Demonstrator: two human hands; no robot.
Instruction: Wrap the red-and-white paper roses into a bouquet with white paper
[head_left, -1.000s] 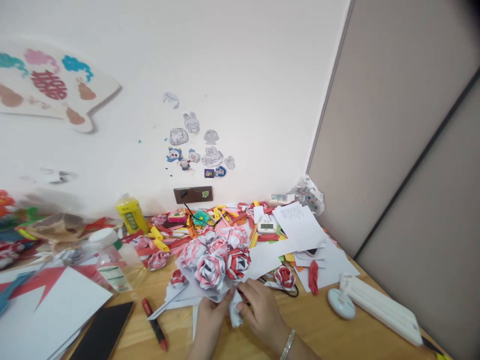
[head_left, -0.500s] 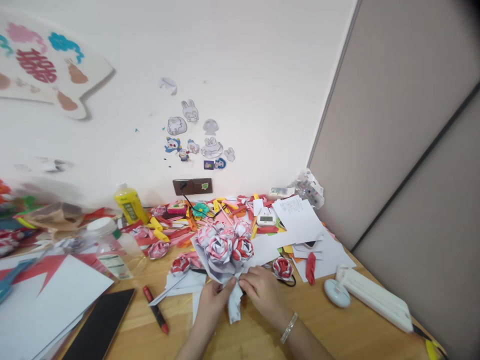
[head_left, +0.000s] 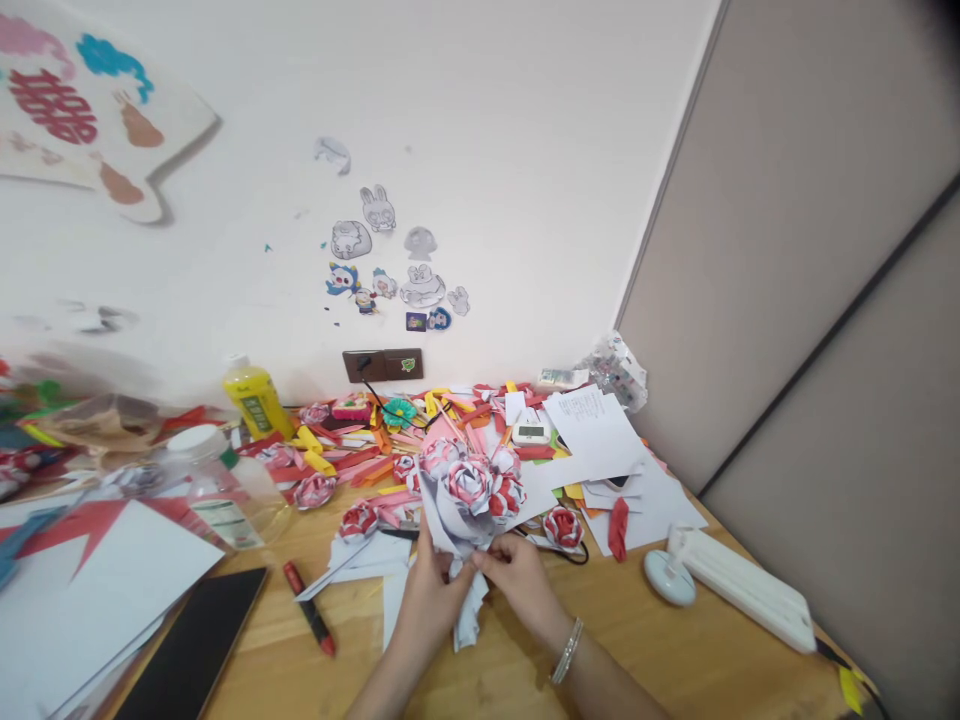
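We hold the paper rose bouquet (head_left: 469,484) over the near part of the table (head_left: 622,640), blooms uppermost. Our left hand (head_left: 435,588) curls around the neck of the white wrapper (head_left: 444,518), likely for support, while our right hand (head_left: 519,572) pinches its gathered paper, probably stopping the folds spreading. A red marker (head_left: 309,607) and loose rose (head_left: 564,528) lie aside, perhaps leaving us room

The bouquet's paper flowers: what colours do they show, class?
The paper flowers are red, pink and white; the head view shows them best.
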